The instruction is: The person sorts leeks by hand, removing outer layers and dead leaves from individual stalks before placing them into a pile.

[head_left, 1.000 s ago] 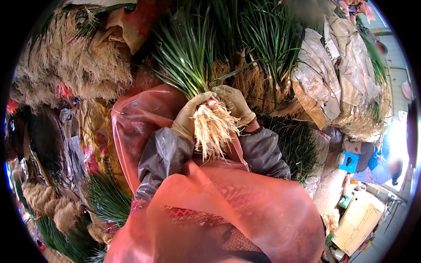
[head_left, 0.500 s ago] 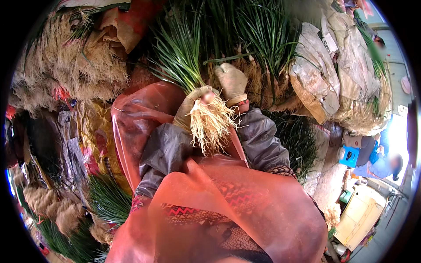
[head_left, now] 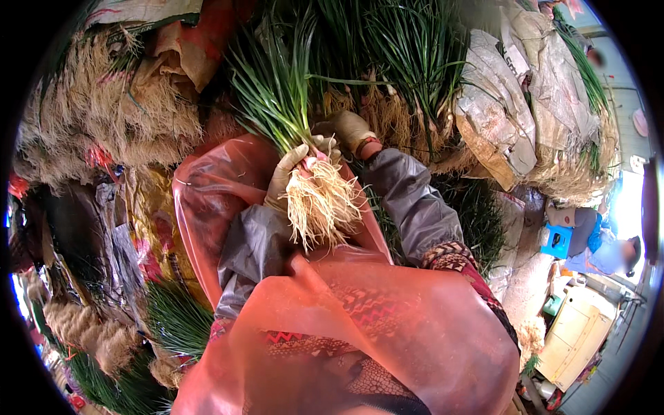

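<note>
A bunch of spring onions (head_left: 325,200) is held above my lap, green leaves pointing away and pale stringy roots hanging toward me. My left hand (head_left: 283,181), in a cream glove, is closed round the bunch at its pinkish bulbs. My right hand (head_left: 351,130), also gloved, is just beyond the bulbs, at the right side of the stalks. Its fingers are shaded and partly hidden behind the bunch, so their grip does not show.
More spring onions (head_left: 415,69) lie in front, roots toward me. Rooted bundles (head_left: 117,104) are stacked at left under sacking; pale sacks (head_left: 494,104) cover others at right. An orange plastic apron (head_left: 387,311) covers my lap. A person (head_left: 602,256) is at far right near a blue stool (head_left: 557,240).
The bunch has shifted slightly left, and more of its bulbs show. My right hand has moved from an upright closed pose lower and leftward, to the stalks.
</note>
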`<state>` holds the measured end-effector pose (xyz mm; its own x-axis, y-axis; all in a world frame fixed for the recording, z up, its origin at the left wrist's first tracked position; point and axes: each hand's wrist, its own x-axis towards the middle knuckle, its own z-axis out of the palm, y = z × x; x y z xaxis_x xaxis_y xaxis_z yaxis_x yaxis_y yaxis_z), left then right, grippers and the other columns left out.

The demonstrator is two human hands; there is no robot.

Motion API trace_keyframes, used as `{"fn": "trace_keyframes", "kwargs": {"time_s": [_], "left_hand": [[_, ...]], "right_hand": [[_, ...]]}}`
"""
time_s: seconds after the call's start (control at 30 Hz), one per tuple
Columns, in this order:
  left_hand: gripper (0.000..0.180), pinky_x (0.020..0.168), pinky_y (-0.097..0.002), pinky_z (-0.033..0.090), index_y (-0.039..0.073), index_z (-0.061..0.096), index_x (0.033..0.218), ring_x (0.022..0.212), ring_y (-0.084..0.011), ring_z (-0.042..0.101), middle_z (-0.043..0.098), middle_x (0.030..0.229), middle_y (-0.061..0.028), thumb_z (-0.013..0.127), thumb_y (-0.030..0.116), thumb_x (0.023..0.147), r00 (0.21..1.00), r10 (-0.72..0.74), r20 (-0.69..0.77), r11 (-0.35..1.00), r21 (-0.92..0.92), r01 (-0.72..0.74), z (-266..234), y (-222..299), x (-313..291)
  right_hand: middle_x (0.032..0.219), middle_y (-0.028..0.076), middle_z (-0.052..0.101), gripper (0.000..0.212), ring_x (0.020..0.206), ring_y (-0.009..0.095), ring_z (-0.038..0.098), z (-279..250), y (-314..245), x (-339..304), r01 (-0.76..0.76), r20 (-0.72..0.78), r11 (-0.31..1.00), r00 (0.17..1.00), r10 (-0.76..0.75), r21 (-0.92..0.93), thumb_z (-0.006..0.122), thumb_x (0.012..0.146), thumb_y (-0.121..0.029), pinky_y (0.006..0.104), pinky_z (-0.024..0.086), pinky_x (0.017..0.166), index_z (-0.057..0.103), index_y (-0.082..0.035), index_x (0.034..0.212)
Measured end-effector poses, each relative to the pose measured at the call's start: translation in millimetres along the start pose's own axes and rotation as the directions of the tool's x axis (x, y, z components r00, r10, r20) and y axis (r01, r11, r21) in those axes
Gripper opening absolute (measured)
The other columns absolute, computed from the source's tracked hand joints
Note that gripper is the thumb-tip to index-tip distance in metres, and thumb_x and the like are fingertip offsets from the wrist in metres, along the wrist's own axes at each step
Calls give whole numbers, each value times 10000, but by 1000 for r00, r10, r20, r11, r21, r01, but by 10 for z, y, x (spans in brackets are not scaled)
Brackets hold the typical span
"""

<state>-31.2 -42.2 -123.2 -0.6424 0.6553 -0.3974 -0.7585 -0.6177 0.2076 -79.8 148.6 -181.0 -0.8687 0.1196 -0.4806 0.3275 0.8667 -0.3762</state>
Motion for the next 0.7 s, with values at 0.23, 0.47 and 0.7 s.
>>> {"fn": "trace_keyframes", "kwargs": {"time_s": [0.23, 0.47, 0.7], "left_hand": [[278, 731, -361, 557, 4, 579, 1080, 790, -218, 649, 646, 880, -103, 569, 229, 918, 984, -168, 55, 984, 65, 165, -210, 53, -33], [270, 750, -389, 564, 10, 595, 1067, 842, -255, 661, 657, 976, -171, 574, 222, 902, 989, -67, 130, 998, 1, 67, -374, 53, 59], [241, 719, -371, 567, 3, 622, 998, 752, -239, 664, 670, 844, -134, 584, 219, 897, 993, -104, 52, 991, 94, 98, -424, 65, 108]], "right_hand": [[913, 161, 690, 609, 875, 305, 654, 104, -137, -546, 264, -123, 849, 964, -234, 458, 426, 927, -601, 390, 502, 818, 683, -67, 1067], [875, 24, 656, 339, 735, 108, 610, -105, -245, -491, -164, 102, -97, 884, -456, 982, 545, 968, -297, 231, 504, 647, 625, -1, 1112], [691, 64, 605, 316, 692, 271, 601, -3, -359, -575, 462, -562, 877, 695, -449, -129, 584, 888, -344, 394, 446, 634, 603, -87, 704]]}}
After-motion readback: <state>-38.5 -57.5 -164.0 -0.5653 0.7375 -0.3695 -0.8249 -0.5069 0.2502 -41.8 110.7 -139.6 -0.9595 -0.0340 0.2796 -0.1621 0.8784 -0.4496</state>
